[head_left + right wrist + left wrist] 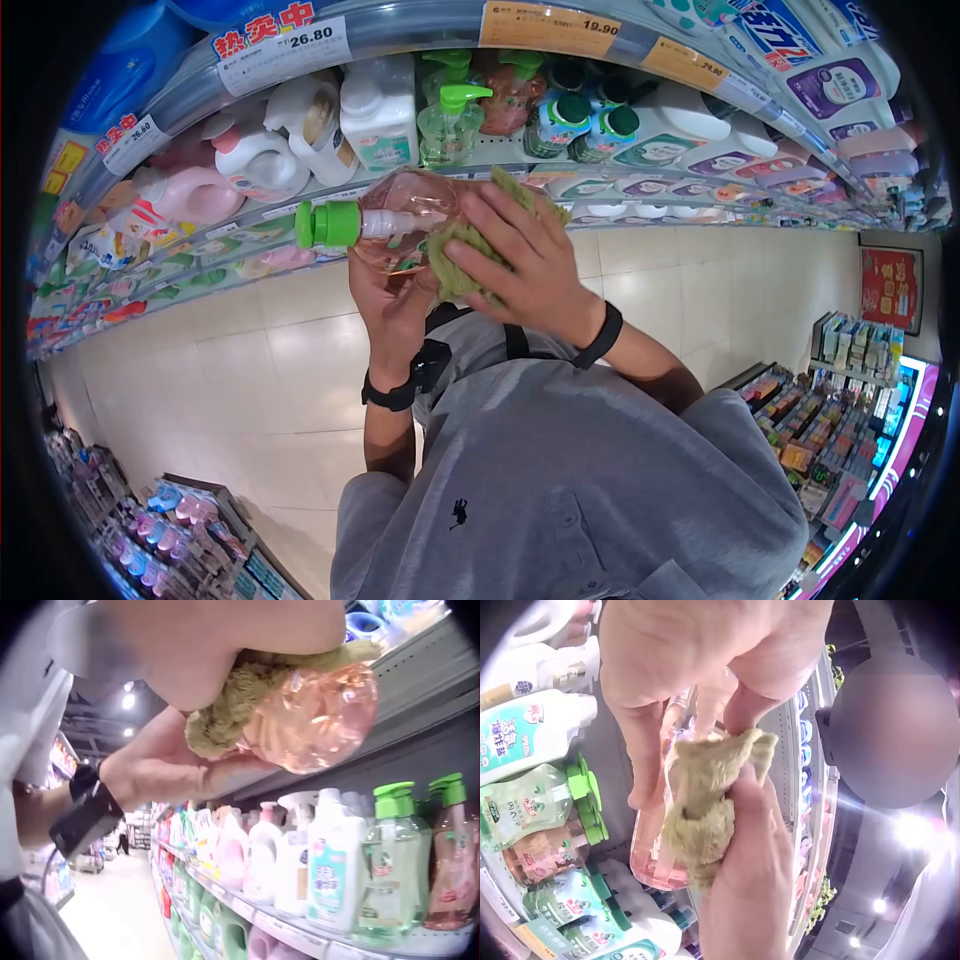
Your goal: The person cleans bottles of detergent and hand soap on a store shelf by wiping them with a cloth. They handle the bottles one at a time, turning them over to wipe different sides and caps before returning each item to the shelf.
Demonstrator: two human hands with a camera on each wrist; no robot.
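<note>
A clear pinkish pump bottle with a green pump head lies on its side in front of me, pump toward the left. My left hand grips it from below, near its neck end. Over the body, my right hand holds a crumpled yellow-green cloth against the bottle. The left wrist view shows the right thumb pressed into the cloth, with the bottle's pink base past it. In the right wrist view the cloth wraps part of the bottle.
Just beyond my hands, a shelf holds green pump bottles, a white bottle and jugs. Price tags line the shelf edge above. Tiled floor lies below, with display racks behind me on both sides.
</note>
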